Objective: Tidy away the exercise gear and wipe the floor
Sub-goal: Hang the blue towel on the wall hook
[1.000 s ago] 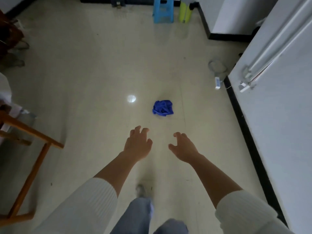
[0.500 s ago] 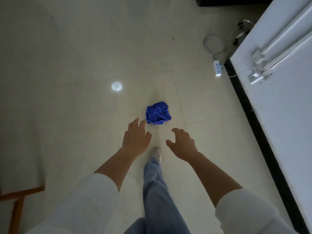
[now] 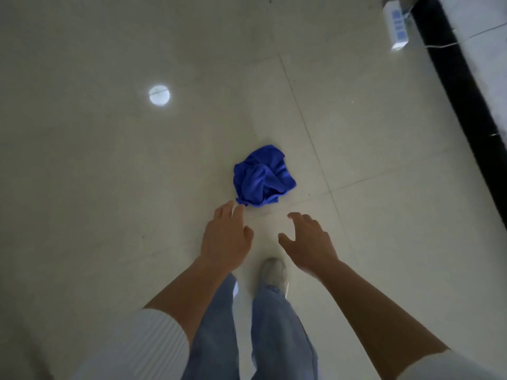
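Observation:
A crumpled blue cloth (image 3: 262, 177) lies on the pale tiled floor (image 3: 109, 187), just ahead of my feet. My left hand (image 3: 226, 235) is stretched out below it with straight fingers, the fingertips just short of the cloth's near left edge, holding nothing. My right hand (image 3: 308, 242) hovers to the right and a little nearer to me, fingers loosely bent and spread, also holding nothing. Neither hand touches the cloth.
A white power strip (image 3: 396, 24) lies on the floor at the top right, beside a black skirting strip (image 3: 466, 100) under a white wall. A round bright light reflection (image 3: 159, 94) shows on the tiles at left. My jeans and one grey shoe (image 3: 273, 272) are below the hands.
I have walked toward the cloth and the view has tilted down; the cloth now lies closer and larger. Both hands stay outstretched, the left now almost at the cloth's edge.

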`<state>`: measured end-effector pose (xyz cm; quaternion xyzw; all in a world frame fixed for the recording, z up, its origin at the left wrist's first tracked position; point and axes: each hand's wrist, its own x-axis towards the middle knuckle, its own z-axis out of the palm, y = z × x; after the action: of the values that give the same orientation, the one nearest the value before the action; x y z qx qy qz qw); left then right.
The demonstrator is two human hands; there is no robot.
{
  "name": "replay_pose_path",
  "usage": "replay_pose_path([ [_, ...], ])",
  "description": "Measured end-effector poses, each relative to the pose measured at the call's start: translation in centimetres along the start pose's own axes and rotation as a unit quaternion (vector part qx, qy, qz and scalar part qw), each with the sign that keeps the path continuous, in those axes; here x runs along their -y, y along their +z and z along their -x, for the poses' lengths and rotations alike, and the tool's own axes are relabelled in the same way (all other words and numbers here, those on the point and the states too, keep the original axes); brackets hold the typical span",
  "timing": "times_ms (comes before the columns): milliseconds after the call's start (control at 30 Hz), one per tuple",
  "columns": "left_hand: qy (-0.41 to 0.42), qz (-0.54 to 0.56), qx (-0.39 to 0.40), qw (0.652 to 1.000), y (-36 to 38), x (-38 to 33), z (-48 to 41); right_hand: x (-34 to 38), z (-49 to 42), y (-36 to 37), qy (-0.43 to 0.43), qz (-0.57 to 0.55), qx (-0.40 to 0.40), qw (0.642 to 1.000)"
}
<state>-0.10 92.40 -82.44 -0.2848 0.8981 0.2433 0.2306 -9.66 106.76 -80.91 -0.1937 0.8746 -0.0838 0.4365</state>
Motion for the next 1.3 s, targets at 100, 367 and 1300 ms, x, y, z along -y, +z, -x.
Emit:
replay_pose_path([
  [100, 0.018, -0.011, 0.020, 1.000, 4.2, 3.3, -5.6, -1.2, -6.7, 4.6, 0.019, -0.002, 0.006, 1.000],
  [367, 0.229, -0.145, 0.005, 0.963, 15.9, 11.2, -19.3, -6.0, -23.4, 14.8, 0.011, 0.082, -0.075, 0.994],
  [1300, 0.176, 0.232, -0.050, 0.955, -17.7, -14.1, 6.7, 0.0, 16.9, -15.9, 0.081, -0.417, -0.315, 0.848],
])
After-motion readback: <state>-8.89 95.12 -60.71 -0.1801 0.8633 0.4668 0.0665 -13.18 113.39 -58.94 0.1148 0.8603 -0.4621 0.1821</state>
